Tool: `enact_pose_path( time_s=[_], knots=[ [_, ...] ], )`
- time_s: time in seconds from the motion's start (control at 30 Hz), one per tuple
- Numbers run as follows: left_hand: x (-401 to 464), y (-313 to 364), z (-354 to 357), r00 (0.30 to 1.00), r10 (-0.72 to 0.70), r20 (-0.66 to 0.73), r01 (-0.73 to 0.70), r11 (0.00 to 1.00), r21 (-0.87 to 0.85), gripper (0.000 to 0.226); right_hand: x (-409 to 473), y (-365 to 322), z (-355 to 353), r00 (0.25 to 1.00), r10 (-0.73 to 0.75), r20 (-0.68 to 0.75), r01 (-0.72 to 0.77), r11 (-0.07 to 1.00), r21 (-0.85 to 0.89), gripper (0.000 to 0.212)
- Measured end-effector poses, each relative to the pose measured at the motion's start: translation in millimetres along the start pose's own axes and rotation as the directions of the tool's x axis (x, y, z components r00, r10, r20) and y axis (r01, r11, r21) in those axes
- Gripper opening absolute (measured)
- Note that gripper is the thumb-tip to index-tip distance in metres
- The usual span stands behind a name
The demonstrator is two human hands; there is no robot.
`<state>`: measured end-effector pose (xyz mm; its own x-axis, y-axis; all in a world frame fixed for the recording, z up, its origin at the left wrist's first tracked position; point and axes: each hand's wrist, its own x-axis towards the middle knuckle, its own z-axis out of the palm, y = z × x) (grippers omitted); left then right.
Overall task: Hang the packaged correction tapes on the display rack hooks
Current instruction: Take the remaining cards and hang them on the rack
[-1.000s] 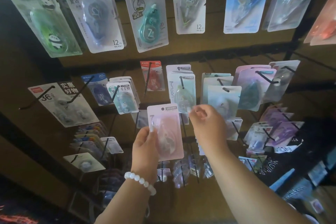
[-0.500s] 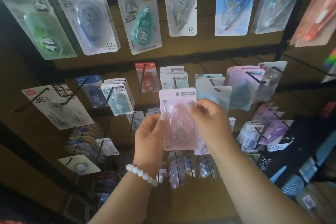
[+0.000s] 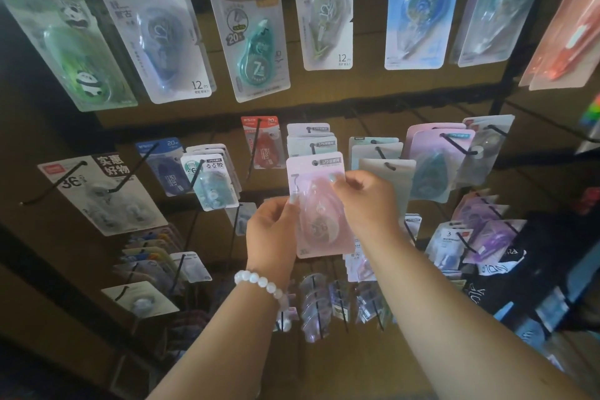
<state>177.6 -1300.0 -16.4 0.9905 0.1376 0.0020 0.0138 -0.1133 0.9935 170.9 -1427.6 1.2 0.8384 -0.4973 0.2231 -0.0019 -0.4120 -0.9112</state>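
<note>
A pink packaged correction tape (image 3: 316, 204) is upright in front of the middle row of the display rack. My left hand (image 3: 272, 234), with a white bead bracelet on the wrist, grips its left edge. My right hand (image 3: 367, 201) pinches its right edge near the top. The pack's hang hole sits in front of a stack of pale green packs (image 3: 311, 143) on a black hook. I cannot tell whether the hook passes through the hole.
Larger packs hang along the top row, among them a teal one (image 3: 256, 52) and a blue one (image 3: 417, 10). A red pack (image 3: 261, 144), pink packs (image 3: 435, 159) and purple packs (image 3: 487, 234) hang around the held one. Long black hooks (image 3: 53, 185) stick out at left.
My left hand lifted the pink pack up and to the right. My right hand left the hanging pale green pack and took hold of the pink pack's right edge.
</note>
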Motion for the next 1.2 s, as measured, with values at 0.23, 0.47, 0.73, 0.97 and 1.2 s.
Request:
enact_pose_path(
  time_s=[0.23, 0.47, 0.73, 0.97, 1.2],
  knots=[
    [24, -1, 9, 0.998, 0.027, -0.065, -0.019, 0.994, 0.112, 0.027, 11, -2, 15, 0.996, 0.003, -0.085, -0.017, 0.987, -0.161, 0.036],
    [46, -3, 18, 0.996, 0.036, -0.085, -0.019, 0.98, 0.196, 0.026, 28, 0, 32, 0.994, 0.053, -0.095, -0.063, 0.993, -0.101, 0.039],
    [60, -8, 25, 0.995, 0.037, -0.091, -0.015, 0.972, 0.234, 0.03, 43, 8, 42, 0.993, 0.077, -0.091, -0.085, 0.992, -0.095, 0.038],
    [62, -9, 28, 0.994, 0.034, -0.102, -0.009, 0.972, 0.234, 0.029, 46, 10, 45, 0.993, 0.085, -0.081, -0.094, 0.99, -0.105, 0.038],
    [57, -6, 27, 0.995, 0.044, -0.084, -0.021, 0.966, 0.259, 0.027, 43, 11, 48, 0.992, 0.109, -0.066, -0.114, 0.99, -0.088, 0.037]
  ],
)
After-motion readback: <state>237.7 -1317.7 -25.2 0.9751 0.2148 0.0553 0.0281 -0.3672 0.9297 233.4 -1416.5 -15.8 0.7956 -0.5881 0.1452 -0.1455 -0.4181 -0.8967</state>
